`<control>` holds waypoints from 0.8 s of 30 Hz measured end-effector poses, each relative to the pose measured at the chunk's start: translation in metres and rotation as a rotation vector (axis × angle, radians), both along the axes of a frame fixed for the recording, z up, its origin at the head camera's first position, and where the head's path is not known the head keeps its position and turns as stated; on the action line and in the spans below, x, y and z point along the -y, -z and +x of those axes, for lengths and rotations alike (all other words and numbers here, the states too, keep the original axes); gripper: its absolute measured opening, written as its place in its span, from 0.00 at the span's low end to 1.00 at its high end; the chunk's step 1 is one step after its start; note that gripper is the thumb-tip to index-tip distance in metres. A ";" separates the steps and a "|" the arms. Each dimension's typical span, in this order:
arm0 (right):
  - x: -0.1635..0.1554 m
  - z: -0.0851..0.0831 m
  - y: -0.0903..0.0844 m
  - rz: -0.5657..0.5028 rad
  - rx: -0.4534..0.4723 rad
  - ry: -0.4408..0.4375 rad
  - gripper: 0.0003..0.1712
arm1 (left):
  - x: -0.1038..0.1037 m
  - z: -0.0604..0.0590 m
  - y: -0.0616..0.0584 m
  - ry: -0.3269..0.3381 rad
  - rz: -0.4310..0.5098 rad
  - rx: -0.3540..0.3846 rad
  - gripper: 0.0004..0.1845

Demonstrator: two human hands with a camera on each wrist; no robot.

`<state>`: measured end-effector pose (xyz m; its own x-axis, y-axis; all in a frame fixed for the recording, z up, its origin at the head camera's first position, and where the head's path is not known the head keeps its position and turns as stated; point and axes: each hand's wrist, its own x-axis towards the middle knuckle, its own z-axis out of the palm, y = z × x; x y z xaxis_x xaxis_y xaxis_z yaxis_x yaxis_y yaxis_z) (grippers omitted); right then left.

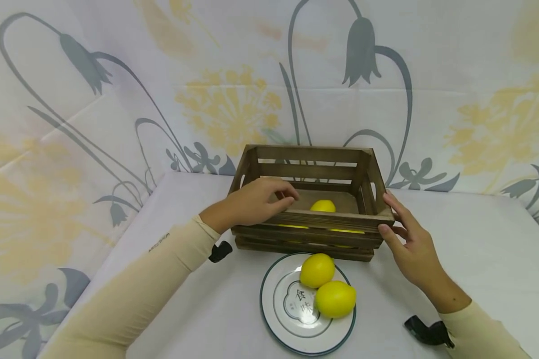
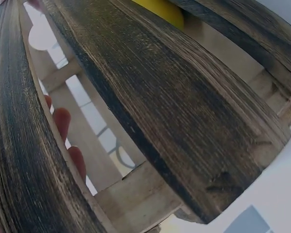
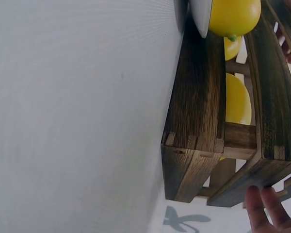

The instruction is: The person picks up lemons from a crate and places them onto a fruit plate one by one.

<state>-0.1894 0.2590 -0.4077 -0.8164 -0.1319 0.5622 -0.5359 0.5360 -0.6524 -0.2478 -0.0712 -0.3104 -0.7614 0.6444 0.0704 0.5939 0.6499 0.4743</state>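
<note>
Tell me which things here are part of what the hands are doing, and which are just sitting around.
In hand:
left hand
right hand
wooden crate
lemon in the crate

Lying about:
plate
two lemons on the plate
floral backdrop

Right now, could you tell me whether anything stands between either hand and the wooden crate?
Nothing visible does. The left hand curls over the front rim of the wooden crate, and the right hand touches its right front corner. The plate of lemons lies in front.

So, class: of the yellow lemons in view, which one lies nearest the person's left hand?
The yellow lemon inside the dark wooden slatted crate. It sits just beyond the left hand gripping the crate's front rim; the other two lemons rest on the white green-rimmed plate.
</note>
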 end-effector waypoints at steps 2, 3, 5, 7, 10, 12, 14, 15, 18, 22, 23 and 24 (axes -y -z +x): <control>0.000 0.000 0.000 0.007 0.002 0.000 0.38 | 0.000 -0.001 0.001 -0.010 -0.013 0.037 0.15; 0.000 -0.001 0.000 0.008 0.003 -0.001 0.38 | 0.000 -0.001 0.001 -0.015 -0.017 0.056 0.16; 0.000 -0.001 0.000 0.007 0.002 -0.002 0.38 | 0.000 -0.001 0.001 -0.024 -0.029 0.085 0.16; 0.000 -0.001 0.000 0.008 0.000 -0.003 0.38 | 0.000 -0.002 0.001 -0.028 -0.038 0.114 0.17; 0.001 -0.002 -0.001 0.005 0.001 -0.004 0.37 | 0.001 -0.002 0.001 -0.030 -0.052 0.135 0.18; 0.002 -0.002 -0.001 0.006 0.006 -0.001 0.37 | 0.001 -0.003 0.000 -0.033 -0.061 0.138 0.18; 0.002 -0.001 -0.001 0.006 0.013 0.006 0.37 | 0.001 -0.003 -0.001 -0.035 -0.068 0.130 0.18; 0.002 -0.001 -0.001 0.008 0.017 0.011 0.37 | 0.001 -0.003 -0.002 -0.035 -0.076 0.125 0.18; 0.002 0.001 0.000 0.010 0.025 0.027 0.37 | 0.001 -0.002 -0.004 -0.030 -0.092 0.118 0.19; 0.002 0.001 0.001 0.006 0.019 0.025 0.37 | 0.001 -0.003 -0.005 -0.010 -0.109 0.160 0.19; 0.002 0.001 0.001 0.004 0.015 0.022 0.37 | 0.001 -0.004 -0.005 -0.005 -0.117 0.176 0.20; 0.002 0.000 0.001 0.001 0.012 0.017 0.37 | 0.001 -0.005 -0.006 -0.001 -0.125 0.192 0.20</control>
